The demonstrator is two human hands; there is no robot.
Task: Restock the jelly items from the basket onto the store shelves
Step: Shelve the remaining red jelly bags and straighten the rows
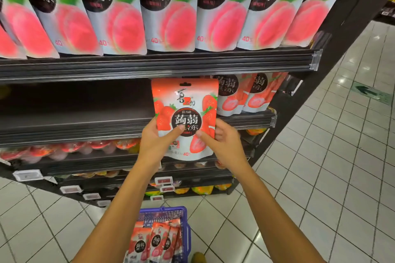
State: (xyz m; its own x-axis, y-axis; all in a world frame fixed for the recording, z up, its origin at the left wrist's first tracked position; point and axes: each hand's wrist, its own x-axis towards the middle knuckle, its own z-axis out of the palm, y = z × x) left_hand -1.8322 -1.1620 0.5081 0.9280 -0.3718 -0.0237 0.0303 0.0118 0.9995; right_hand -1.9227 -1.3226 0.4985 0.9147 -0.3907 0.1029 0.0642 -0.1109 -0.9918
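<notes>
Strawberry jelly pouch (184, 119): frame centre, upright, long axis vertical, in front of the middle shelf (85, 128) edge, just left of the shelved strawberry pouches (245, 94). Bare shelf lies behind and left.
Left hand (156, 141), right hand (222, 141): each pinches a lower side, thumbs on the face, equally near.
Basket (162, 209): lower centre, holds more pouches.

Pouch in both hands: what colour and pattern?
Head view: strawberry jelly pouch is red over white, strawberries, black circle.

White floor tiles (320, 177) gleaming on the right, a green arrow (372, 92) marked on them, white price tags (163, 180) down low.
</notes>
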